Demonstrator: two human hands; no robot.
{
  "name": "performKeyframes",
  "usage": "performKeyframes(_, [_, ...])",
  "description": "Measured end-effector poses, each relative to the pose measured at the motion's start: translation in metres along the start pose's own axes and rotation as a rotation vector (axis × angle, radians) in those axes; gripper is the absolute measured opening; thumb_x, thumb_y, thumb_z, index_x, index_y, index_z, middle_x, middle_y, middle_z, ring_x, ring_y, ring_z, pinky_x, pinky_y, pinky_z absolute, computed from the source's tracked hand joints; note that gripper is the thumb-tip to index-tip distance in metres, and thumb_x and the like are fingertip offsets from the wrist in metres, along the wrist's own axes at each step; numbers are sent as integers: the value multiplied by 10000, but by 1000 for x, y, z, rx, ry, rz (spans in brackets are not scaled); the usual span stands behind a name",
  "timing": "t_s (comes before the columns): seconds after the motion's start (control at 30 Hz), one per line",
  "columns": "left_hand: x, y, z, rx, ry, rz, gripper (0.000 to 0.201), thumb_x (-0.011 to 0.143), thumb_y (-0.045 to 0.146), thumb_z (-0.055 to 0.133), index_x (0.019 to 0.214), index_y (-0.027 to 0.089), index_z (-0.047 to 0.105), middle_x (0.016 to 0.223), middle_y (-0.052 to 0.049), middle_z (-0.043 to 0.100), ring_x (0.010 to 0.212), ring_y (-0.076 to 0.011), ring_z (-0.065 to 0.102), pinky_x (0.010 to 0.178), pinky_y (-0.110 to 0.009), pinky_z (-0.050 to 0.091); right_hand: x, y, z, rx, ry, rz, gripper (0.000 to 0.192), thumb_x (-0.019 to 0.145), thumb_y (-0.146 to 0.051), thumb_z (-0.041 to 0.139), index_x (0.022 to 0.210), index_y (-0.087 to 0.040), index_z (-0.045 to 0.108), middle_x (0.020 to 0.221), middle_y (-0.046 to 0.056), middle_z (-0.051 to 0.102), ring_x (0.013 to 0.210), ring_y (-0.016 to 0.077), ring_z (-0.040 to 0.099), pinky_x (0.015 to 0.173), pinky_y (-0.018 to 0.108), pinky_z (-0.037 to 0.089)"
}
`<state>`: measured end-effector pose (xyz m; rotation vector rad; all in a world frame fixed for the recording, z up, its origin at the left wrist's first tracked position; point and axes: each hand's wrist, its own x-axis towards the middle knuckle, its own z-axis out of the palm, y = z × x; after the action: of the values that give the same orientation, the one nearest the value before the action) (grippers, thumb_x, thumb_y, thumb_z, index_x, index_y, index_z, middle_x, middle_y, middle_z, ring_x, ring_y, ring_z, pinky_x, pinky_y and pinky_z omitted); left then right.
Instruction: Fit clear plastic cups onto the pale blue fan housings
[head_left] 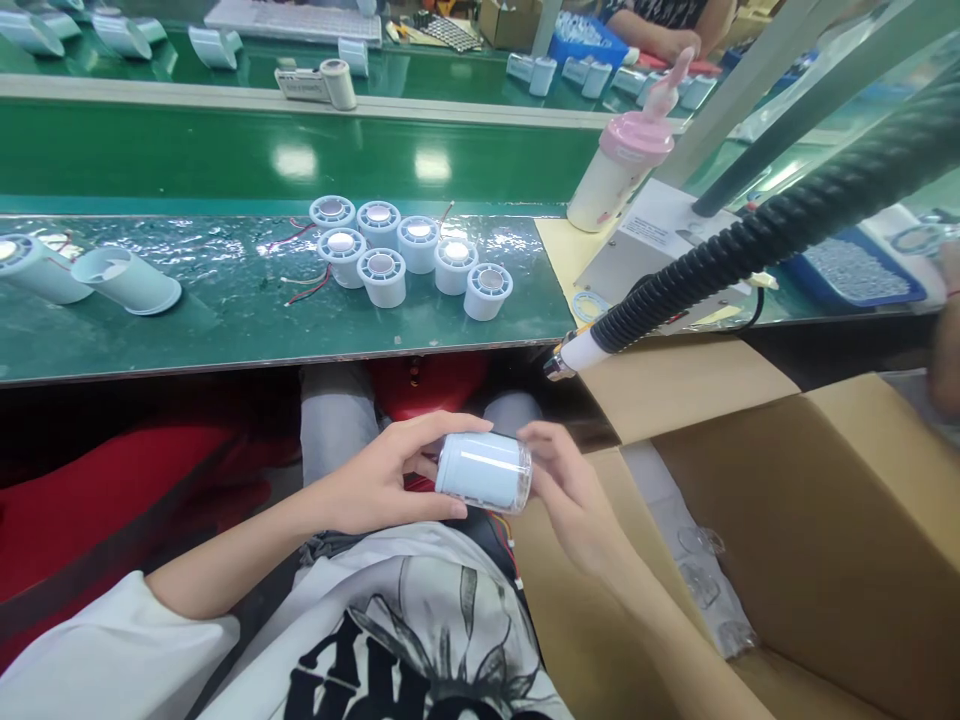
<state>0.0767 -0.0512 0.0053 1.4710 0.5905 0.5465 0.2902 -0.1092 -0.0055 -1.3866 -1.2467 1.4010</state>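
Down over the lap, near the green table (225,340), the left hand (375,485) and right hand (570,490) pinch a small white cylinder (484,472) by its ends, and loose fingers could drop it.

Bright overhead light glares in patches on the green conveyor belt (300,160); under the workbench (225,340) lies shadow, and edges bend.

Cylinders (411,255) stand on the bench (225,330), bottle (619,170) right of them.
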Motion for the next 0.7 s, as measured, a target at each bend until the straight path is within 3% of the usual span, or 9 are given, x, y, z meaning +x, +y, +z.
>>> performKeyframes(0.03, [-1, 1, 1, -33, 3, -28, 593, 746, 239, 709, 1292, 260, 480, 1244, -92, 541, 1052, -228, 592, 855, -338, 541, -1, 3, -2, -104, 42, -192, 312, 875, -229, 521, 1179, -256, 457, 1211, 93, 598, 936, 182, 660, 748, 327, 567])
performKeyframes(0.1, [-1, 1, 1, -88, 1, -69, 593, 756, 261, 701, 1302, 258, 469, 1194, -88, 567, 997, -221, 613, 817, -337, 553, -3, 6, -5, -276, -4, -539, 543, 832, -77, 544, 1278, -349, 398, 1465, 49, 369, 1275, 219, 453, 992, 430, 457])
performKeyframes(0.17, [-1, 1, 1, -129, -16, -94, 601, 766, 284, 694, 1317, 262, 454, 1167, -85, 587, 958, -217, 629, 789, -336, 558, -5, 7, -7, -363, -105, -673, 626, 813, -23, 561, 1292, -399, 414, 1482, 11, 349, 1338, 222, 370, 1058, 458, 390])
performKeyframes(0.27, [0, 0, -2, -102, -64, -75, 681, 726, 288, 735, 1341, 282, 445, 1233, -92, 573, 987, -233, 629, 810, -342, 550, -7, 3, -7, -216, -166, -442, 586, 791, -128, 667, 1287, -368, 467, 1378, 44, 486, 1254, 234, 474, 1006, 418, 454])
performKeyframes(0.4, [1, 2, -6, -9, -103, 28, 698, 712, 206, 745, 1345, 296, 464, 1427, -93, 431, 1267, -280, 462, 997, -370, 459, -9, -3, -4, 222, -202, -72, 474, 799, -304, 679, 1246, -333, 523, 1215, 46, 613, 1066, 225, 611, 864, 366, 542])
performKeyframes(0.47, [0, 2, -7, -70, -112, -13, 664, 758, 192, 702, 1360, 297, 442, 1437, -91, 419, 1273, -264, 464, 1017, -376, 444, -9, -4, -5, 281, -201, -21, 438, 777, -295, 696, 1197, -329, 576, 1153, 31, 645, 989, 214, 643, 823, 347, 555])
performKeyframes(0.57, [1, -1, -3, -188, -131, -114, 681, 786, 205, 677, 1397, 282, 385, 1398, -103, 463, 1198, -250, 537, 1009, -403, 447, -8, -4, -7, 185, -176, 23, 430, 720, -238, 728, 1135, -303, 638, 1021, 20, 681, 842, 202, 666, 737, 333, 572])
performKeyframes(0.63, [3, -9, 2, -246, -150, -143, 710, 782, 219, 682, 1411, 286, 360, 1376, -99, 490, 1201, -254, 531, 1010, -415, 438, -9, -2, -6, 135, -149, 66, 433, 700, -228, 730, 1122, -285, 651, 897, 5, 695, 740, 187, 660, 692, 327, 570])
performKeyframes(0.7, [5, -19, 8, -308, -148, -170, 725, 782, 240, 682, 1419, 302, 341, 1383, -84, 491, 1221, -252, 511, 1003, -399, 437, -11, 0, -3, 152, -126, 93, 460, 703, -260, 727, 1154, -273, 634, 904, 3, 702, 741, 181, 658, 719, 328, 560])
